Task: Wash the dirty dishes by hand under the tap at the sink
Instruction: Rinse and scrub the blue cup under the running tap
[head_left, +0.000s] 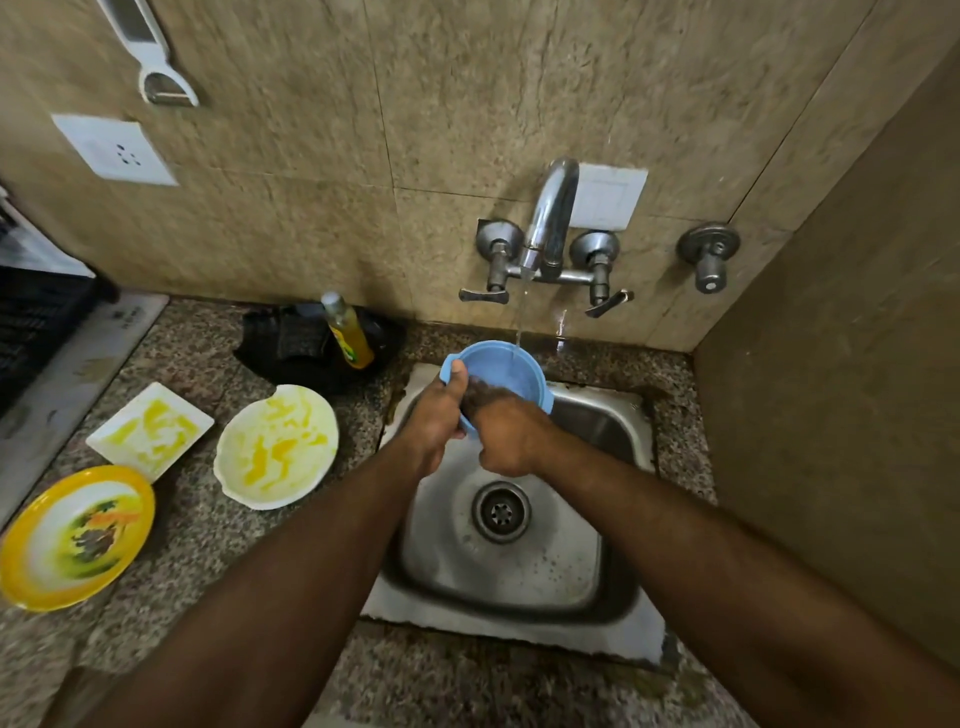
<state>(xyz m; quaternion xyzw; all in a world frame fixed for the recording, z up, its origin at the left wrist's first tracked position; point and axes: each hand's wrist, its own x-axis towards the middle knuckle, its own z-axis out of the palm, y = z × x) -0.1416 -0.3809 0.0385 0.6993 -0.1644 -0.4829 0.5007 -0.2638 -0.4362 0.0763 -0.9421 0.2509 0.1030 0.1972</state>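
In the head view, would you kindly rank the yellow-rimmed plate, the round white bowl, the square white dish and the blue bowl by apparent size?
1. yellow-rimmed plate, though it lies nearest the camera
2. round white bowl
3. square white dish and blue bowl: too alike to rank, hands cover part of the bowl

We see a shiny steel sink (597, 415) and tap (553, 213), a smooth blue plastic bowl (506, 371), a speckled stone desk (218, 519), matt wall tiles (291, 156).

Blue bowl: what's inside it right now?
Tap water runs into the blue bowl, and the right hand reaches into it. The left hand grips its rim. The bowl's bottom is hidden by the hand.
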